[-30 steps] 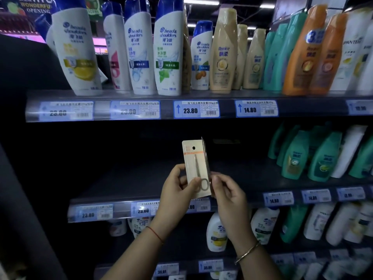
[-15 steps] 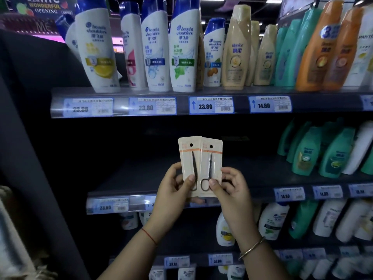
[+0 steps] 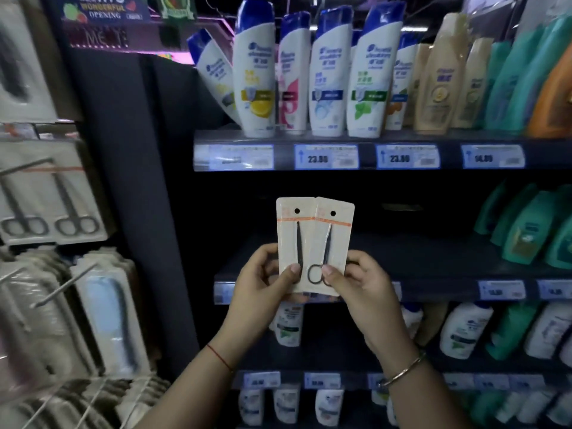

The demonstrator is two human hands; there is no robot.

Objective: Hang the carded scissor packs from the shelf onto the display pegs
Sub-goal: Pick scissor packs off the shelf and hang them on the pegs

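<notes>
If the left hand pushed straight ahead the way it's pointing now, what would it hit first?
Probably nothing soon. The left hand, holding one scissor pack, points up and into the dark gap above the bare shelf. That gap looks free; its depth is unclear.

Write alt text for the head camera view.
Left hand and right hand hold two carded scissor packs side by side before a shampoo shelf. Display pegs with hanging packs stand at left.

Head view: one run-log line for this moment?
hands: left + right hold two scissor packs fanned | pegs: left | hung: not yet
</notes>
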